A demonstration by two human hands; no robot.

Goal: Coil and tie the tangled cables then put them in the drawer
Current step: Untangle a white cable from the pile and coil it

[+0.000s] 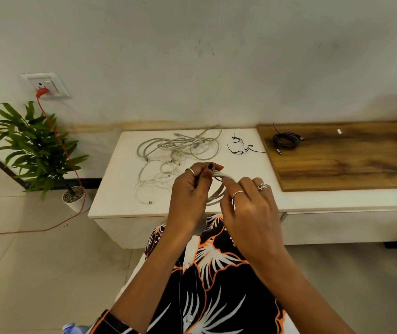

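Patterned shirt (216, 285), black with orange and white leaves, fills the bottom of the view nearest the camera; both forearms reach up from it. Left hand (189, 196) grip: fingers curled round one side of a white coiled cable (218, 195), thumb and forefinger pinching the top of the coil together with a thin black tie (218, 179). Right hand (248, 208) grip: fingertips pinched on the other side of the coil near the tie; exactly which fingers touch the tie, cannot tell. Rings on both hands. Coil is held in the air, over the near edge of the white bench (110, 189).

Everything else placed relative to the coil. Just behind and to its left, a tangled pile of white cables (175, 150) lies loose on the bench, one connector end trailing toward the near edge. Behind and slightly right, loose black ties (239, 147) lie on the bench. Further right, a wooden board (349, 160) sits on the bench top, with a coiled black cable (285, 141) on its far left corner and a small white piece (339, 131) well beyond that. Far left, a potted plant (36, 150) stands on the floor; above it a wall socket (45, 84) with a red plug, orange cord (60, 145) running down across the floor.
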